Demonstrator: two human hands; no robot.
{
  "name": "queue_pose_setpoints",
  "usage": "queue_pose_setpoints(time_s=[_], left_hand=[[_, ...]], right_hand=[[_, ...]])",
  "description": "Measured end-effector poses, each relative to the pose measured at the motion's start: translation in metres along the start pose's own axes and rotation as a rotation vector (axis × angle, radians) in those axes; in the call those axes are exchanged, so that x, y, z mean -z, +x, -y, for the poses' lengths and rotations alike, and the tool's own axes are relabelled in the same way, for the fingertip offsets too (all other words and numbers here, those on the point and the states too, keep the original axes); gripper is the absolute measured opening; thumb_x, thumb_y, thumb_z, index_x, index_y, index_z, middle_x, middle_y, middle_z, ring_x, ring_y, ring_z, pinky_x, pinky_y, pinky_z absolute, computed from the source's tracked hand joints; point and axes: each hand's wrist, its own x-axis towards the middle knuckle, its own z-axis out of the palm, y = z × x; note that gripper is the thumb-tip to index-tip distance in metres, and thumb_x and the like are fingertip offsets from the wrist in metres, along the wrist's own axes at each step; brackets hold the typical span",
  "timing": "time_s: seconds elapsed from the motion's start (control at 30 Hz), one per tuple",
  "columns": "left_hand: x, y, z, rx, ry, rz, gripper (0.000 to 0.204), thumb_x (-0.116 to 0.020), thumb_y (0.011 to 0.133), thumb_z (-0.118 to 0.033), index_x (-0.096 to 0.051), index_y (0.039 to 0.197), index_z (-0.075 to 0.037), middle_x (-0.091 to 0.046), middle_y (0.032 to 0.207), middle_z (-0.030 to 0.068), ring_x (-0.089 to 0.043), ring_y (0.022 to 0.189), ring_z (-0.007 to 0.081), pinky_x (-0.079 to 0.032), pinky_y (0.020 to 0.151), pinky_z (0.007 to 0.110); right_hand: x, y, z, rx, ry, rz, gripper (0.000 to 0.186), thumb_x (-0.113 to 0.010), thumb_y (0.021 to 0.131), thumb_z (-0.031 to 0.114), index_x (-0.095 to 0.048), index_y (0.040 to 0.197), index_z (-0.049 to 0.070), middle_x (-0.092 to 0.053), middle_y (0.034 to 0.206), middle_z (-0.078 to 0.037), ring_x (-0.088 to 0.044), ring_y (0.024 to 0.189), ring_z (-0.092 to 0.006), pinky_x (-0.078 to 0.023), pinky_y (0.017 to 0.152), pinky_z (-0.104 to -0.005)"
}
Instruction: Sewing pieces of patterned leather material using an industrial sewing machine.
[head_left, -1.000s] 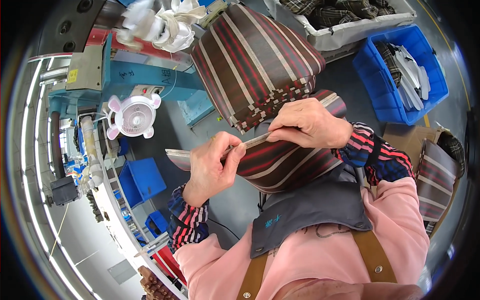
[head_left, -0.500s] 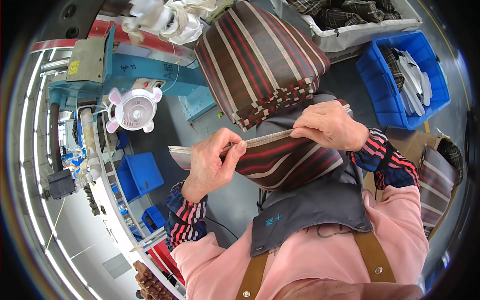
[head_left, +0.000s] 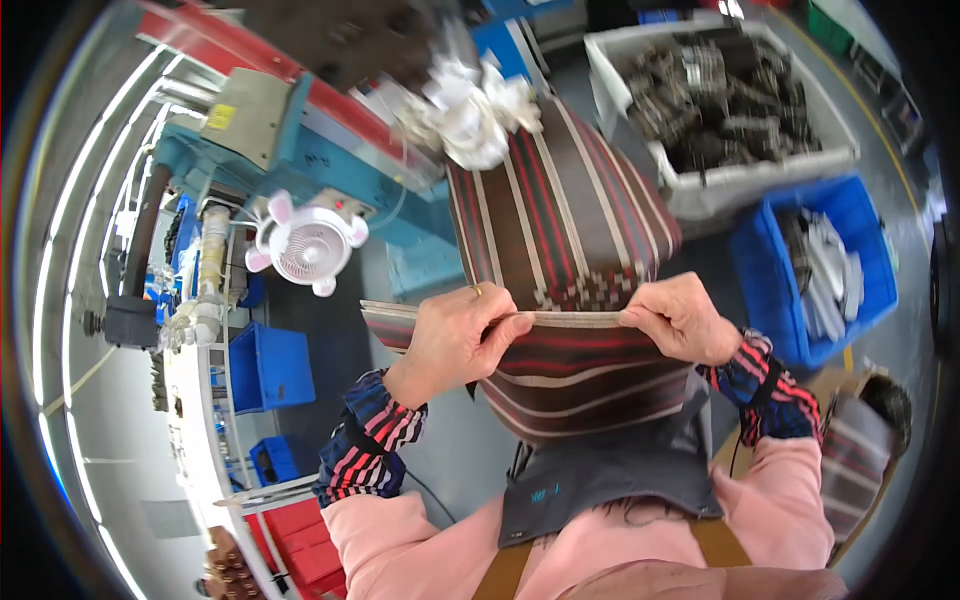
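My left hand pinches the long pale edge of a striped sheet, its fingers curled round it and a ring on one finger. My right hand grips that same edge farther right, so it runs nearly level between them. The sheet's brown, red and cream stripes hang below the edge, over a dark apron. Just beyond my hands stands a stack of similar striped pieces, with white bunched cloths above it, partly blurred.
A teal machine with a white fan is at left, near blue bins. At right are a white bin of dark fabric, a blue bin of white pieces and a box holding striped pieces.
The view has shifted, showing more of the white bin. Both hands sit lower in the picture with the sheet, whose edge has levelled from a slant rising to the right.
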Motion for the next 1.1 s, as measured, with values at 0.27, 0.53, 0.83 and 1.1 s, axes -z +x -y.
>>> queue_pose_setpoints(time_s=[0.27, 0.53, 0.83, 1.1], left_hand=[[0.061, 0.05, 0.035, -0.006, -0.001, -0.023, 0.016, -0.056, 0.083, -0.015, -0.052, 0.073, -0.004, -0.052, 0.063, 0.0095, -0.054, 0.06, 0.0259, -0.041, 0.053, 0.032], [0.084, 0.087, 0.063, 0.06, -0.147, -0.148, 0.014, -0.049, 0.085, -0.015, -0.053, 0.084, -0.002, -0.055, 0.067, 0.0146, -0.053, 0.061, 0.0313, -0.041, 0.056, 0.033], [0.078, 0.118, 0.102, -0.144, 0.243, -0.358, 0.018, -0.045, 0.082, -0.01, -0.051, 0.096, 0.0, -0.055, 0.077, 0.0256, -0.051, 0.077, 0.0435, -0.041, 0.066, 0.047], [0.092, 0.13, 0.168, -0.022, 0.254, -0.344, 0.02, -0.038, 0.084, -0.011, -0.052, 0.094, 0.0, -0.057, 0.083, 0.0255, -0.053, 0.083, 0.0408, -0.042, 0.069, 0.046]], right_hand=[[0.038, 0.059, -0.002, -0.225, 0.168, -0.079, 0.028, -0.054, 0.088, 0.016, -0.051, 0.066, -0.001, -0.038, 0.055, 0.003, -0.033, 0.055, -0.003, -0.031, 0.047, -0.022], [0.04, 0.093, 0.006, -0.169, 0.163, -0.185, 0.033, -0.053, 0.089, 0.02, -0.05, 0.064, -0.001, -0.039, 0.056, 0.005, -0.032, 0.056, -0.0027, -0.028, 0.048, -0.0208], [0.023, 0.103, 0.012, -0.251, 0.299, -0.238, 0.03, -0.051, 0.091, 0.017, -0.052, 0.066, 0.001, -0.04, 0.06, 0.008, -0.031, 0.058, -0.0001, -0.028, 0.049, -0.0184], [-0.016, 0.148, 0.018, -0.261, 0.727, -0.239, 0.024, -0.047, 0.092, 0.018, -0.052, 0.074, 0.004, -0.043, 0.067, 0.011, -0.034, 0.06, 0.0019, -0.03, 0.052, -0.0158]])
